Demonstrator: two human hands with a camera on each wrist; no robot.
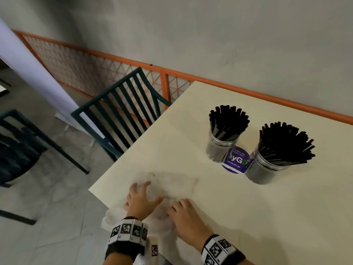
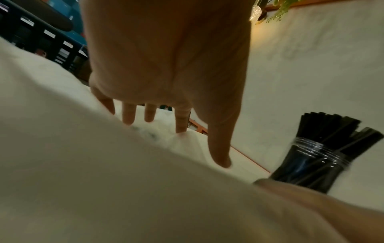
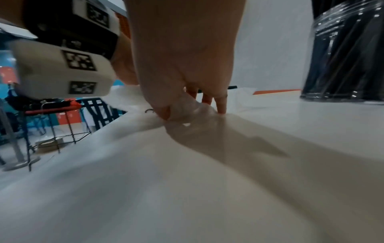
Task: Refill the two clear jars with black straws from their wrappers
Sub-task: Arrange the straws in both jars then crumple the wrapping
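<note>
Two clear jars stand at the table's right, the left jar (image 1: 221, 150) and the right jar (image 1: 264, 171), both packed with black straws (image 1: 228, 123). One jar (image 2: 307, 169) shows in the left wrist view, and a jar (image 3: 343, 57) also shows in the right wrist view. A crumpled clear plastic wrapper (image 1: 173, 186) lies at the near left corner and hangs over the edge. My left hand (image 1: 152, 192) rests on it, fingers (image 2: 129, 115) straight and spread. My right hand (image 1: 172, 209) pinches a fold of the wrapper (image 3: 187, 108) between thumb and fingers.
A round purple sticker (image 1: 236, 163) lies between the jars. The cream table (image 1: 257, 217) ends just left of my hands. A dark green slatted chair (image 1: 122, 115) stands beyond that edge, with an orange lattice fence (image 1: 95, 69) and a wall behind.
</note>
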